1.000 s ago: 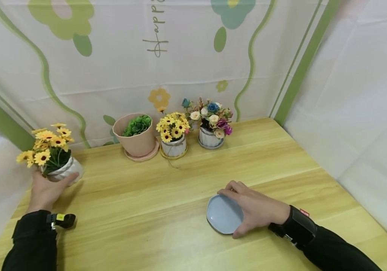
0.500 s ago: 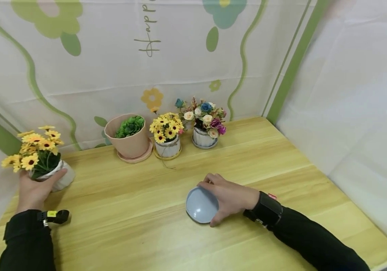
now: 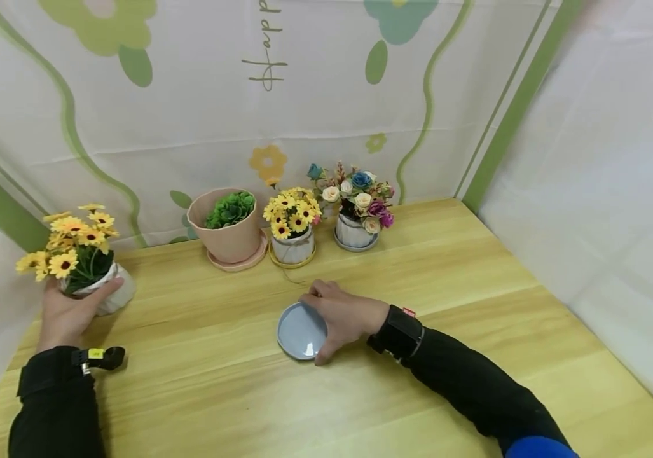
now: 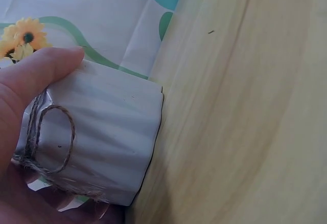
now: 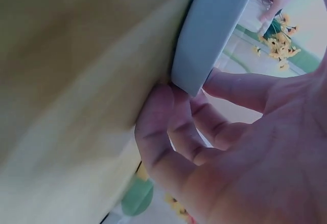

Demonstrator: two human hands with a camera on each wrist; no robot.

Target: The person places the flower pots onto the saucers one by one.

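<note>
At the left of the head view, my left hand point(image 3: 68, 315) grips a whitish flowerpot point(image 3: 120, 294) of yellow daisy-like flowers point(image 3: 77, 242). Its thumb lies over the near side. In the left wrist view, twine point(image 4: 71, 137) circles the pot, whose base is at the table surface; whether it touches cannot be told. My right hand point(image 3: 344, 317) holds a round blue-grey saucer point(image 3: 296, 332) by its right edge, low over the middle of the table. The right wrist view shows fingertips point(image 5: 158, 101) under the saucer's rim point(image 5: 214, 24) and the thumb over it.
Along the back stand a pink pot point(image 3: 229, 242) with green leaves, a small pot of yellow flowers point(image 3: 292, 248) on a yellow saucer, and a pot of mixed roses point(image 3: 355, 232) on a blue-grey saucer. A printed cloth point(image 3: 200, 114) hangs behind the wooden table point(image 3: 446, 286).
My right hand has carried the saucer left across the table, toward the flowerpot. The left hand keeps its grip on the pot, nearly in place. The head view has shifted slightly.
</note>
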